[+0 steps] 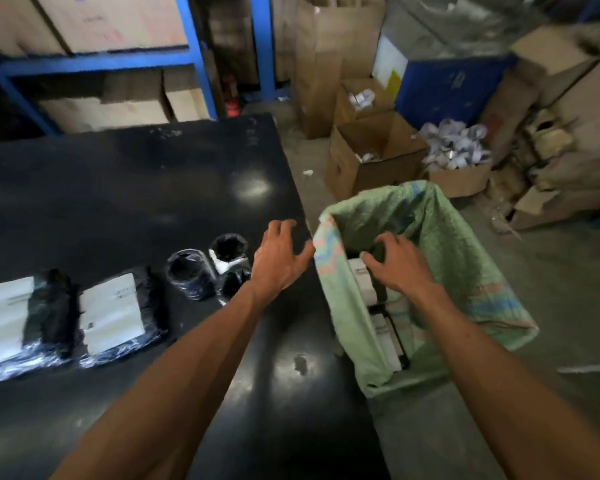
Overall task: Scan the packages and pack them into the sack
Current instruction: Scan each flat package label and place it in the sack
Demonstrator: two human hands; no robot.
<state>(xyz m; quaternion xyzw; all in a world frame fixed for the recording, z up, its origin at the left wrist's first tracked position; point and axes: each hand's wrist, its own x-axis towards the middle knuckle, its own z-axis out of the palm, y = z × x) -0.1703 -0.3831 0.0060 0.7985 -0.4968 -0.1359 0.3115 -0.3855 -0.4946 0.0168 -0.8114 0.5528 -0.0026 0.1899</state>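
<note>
A green woven sack (444, 237) stands open on the floor at the right edge of a black table (136, 188). Black-wrapped packages with white labels (383, 337) lie inside it. My right hand (395, 265) hovers over the sack's mouth, fingers spread, nothing in it. My left hand (281, 258) is open above the table's right edge, beside the sack's rim. On the table lie two flat black packages with white labels (113, 313) (11, 327) at the left and three small round black-wrapped packages (189, 273) (229, 251) (234, 282) just left of my left hand.
Open cardboard boxes (371, 157) with paper scraps stand on the floor behind the sack, beside a blue bin (447, 84) and piled cardboard (561, 140) at the right. Blue shelving (97, 60) with cartons rises behind the table.
</note>
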